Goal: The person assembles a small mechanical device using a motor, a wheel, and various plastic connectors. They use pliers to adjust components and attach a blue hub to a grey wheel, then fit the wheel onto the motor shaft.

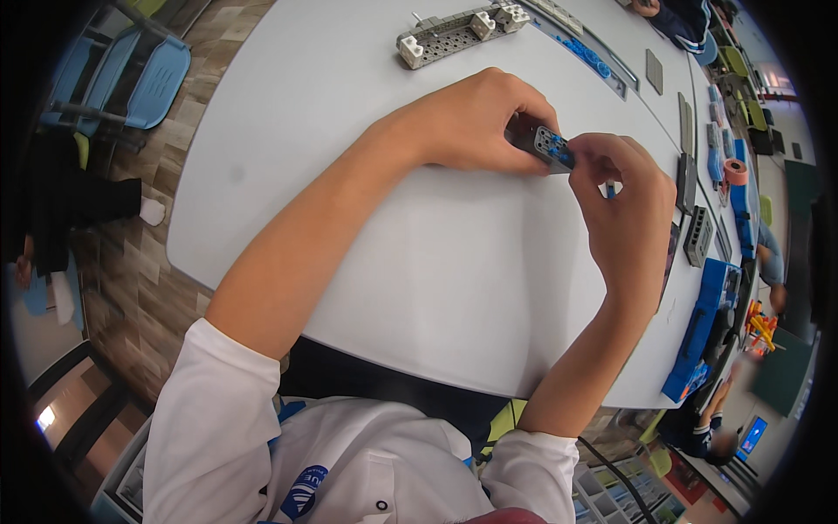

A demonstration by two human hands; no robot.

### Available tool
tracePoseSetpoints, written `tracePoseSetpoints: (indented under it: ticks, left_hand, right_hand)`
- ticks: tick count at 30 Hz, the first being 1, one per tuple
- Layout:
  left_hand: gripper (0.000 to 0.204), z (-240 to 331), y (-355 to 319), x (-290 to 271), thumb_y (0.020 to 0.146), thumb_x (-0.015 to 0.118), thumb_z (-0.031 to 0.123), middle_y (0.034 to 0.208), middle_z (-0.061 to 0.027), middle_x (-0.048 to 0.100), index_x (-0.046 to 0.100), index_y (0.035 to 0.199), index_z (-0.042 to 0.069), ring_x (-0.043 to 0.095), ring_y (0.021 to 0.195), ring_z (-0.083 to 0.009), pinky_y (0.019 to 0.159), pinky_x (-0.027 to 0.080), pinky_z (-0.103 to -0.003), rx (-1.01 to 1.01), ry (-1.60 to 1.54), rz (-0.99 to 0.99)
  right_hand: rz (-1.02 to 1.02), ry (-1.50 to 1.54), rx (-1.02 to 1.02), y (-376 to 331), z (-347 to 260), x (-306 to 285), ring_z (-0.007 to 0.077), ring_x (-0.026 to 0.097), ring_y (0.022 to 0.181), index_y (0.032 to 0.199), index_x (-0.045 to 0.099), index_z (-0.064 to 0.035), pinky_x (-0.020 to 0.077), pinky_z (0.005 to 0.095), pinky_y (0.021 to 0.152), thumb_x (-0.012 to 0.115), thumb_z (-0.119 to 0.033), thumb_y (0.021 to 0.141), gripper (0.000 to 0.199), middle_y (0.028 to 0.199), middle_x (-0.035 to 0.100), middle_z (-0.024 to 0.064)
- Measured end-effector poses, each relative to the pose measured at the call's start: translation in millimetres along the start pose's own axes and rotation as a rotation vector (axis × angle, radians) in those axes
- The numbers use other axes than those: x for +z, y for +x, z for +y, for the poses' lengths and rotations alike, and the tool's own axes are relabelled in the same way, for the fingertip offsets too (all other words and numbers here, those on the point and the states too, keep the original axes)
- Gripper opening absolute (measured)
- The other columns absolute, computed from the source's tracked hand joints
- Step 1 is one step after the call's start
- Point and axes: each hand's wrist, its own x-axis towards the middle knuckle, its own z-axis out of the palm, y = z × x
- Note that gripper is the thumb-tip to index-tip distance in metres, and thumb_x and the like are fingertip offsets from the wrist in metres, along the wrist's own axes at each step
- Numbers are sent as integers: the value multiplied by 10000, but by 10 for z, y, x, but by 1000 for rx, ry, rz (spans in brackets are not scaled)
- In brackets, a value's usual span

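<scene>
Over the white table, my left hand (476, 122) is wrapped round a dark grey building-set block (552, 145). Its lighter end face has holes, and several blue connector pegs stick out of it. My right hand (630, 188) is closed at that end, with thumb and forefinger pinched against the block. Between the curled right fingers shows a small blue-and-white piece (610, 189), partly hidden, like a connector peg. Farther off lies a light grey assembly of perforated beams with white corner blocks (458, 37).
A grey tray (618, 86) holds loose blue pegs (585, 57) at the far side. Grey beams (654, 72), a roll of pink tape (736, 171) and a blue case (698, 332) lie to the right. Blue chairs (157, 83) stand left; other people are around the room.
</scene>
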Motion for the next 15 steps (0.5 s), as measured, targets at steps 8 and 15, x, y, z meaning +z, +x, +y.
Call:
tracePoseSetpoints:
  ticks: [8,15]
  left_hand:
    - [276,32,0,-2,863,912,132,1024,-32,774,833,1117,55,697,938,-158,873,561,-316,-10,25,-5]
    - [290,39,-1,25,842,928,141,944,30,724,828,1103,61,562,836,-101,768,464,-284,-34,57,38]
  right_hand:
    - [-29,126,58,52,109,-6,238,722,761,1031,797,32,591,348,774,771,23,895,139,850,750,146]
    - [128,283,20,-71,265,100,226,758,795,1042,805,15,608,325,762,791,-11,915,131,881,764,127]
